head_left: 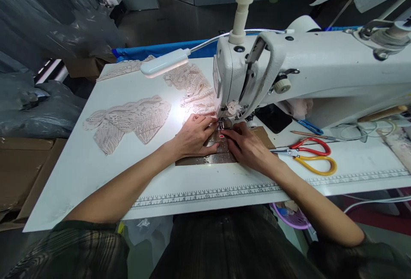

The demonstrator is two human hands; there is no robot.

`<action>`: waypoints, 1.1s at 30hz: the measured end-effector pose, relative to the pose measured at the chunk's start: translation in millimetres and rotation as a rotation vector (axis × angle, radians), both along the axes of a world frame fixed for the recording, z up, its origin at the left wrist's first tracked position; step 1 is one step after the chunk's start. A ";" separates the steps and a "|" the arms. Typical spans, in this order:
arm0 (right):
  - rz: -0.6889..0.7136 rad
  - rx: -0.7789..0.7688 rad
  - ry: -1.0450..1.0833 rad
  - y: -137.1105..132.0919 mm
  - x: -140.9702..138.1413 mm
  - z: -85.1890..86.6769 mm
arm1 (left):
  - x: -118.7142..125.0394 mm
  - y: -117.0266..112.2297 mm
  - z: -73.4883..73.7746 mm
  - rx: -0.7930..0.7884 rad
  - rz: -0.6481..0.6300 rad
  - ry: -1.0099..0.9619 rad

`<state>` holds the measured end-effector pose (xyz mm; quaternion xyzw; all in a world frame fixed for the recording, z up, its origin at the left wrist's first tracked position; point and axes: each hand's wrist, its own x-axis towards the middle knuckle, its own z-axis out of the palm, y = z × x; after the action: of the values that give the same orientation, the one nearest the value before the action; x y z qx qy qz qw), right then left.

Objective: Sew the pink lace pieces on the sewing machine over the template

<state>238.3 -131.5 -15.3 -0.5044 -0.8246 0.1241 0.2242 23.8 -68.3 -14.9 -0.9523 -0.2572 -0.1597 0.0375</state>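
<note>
A white sewing machine (224,71) stands on the table, its presser foot (221,124) between my two hands. My left hand (195,137) rests palm down left of the foot, thumb spread from the fingers, fingertips at the edge of a beige lace piece (201,93). That lace runs back behind the needle area. To the right of the foot, my right hand (245,144) has its fingers bent together, the tips close to the foot. What they pinch, if anything, is too small to tell. Under both hands lies a shiny brown plate (205,160).
More lace pieces (128,120) lie on the left of the white table. Red-and-yellow-handled scissors (313,155) lie beside my right wrist, near a black phone (272,117) and blue snips (310,126). A lit lamp (165,63) hangs over the lace. A ruler strip (205,195) follows the front edge.
</note>
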 end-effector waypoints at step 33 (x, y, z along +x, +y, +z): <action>-0.150 -0.298 0.303 39.9 32.3 -2.8 | -1.7 2.5 -6.6 -0.095 -0.014 -0.144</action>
<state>270.5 -91.5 -18.1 -0.5676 -0.7141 0.3019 0.2770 22.1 -65.8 -21.4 -0.9408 -0.2598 -0.2159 -0.0273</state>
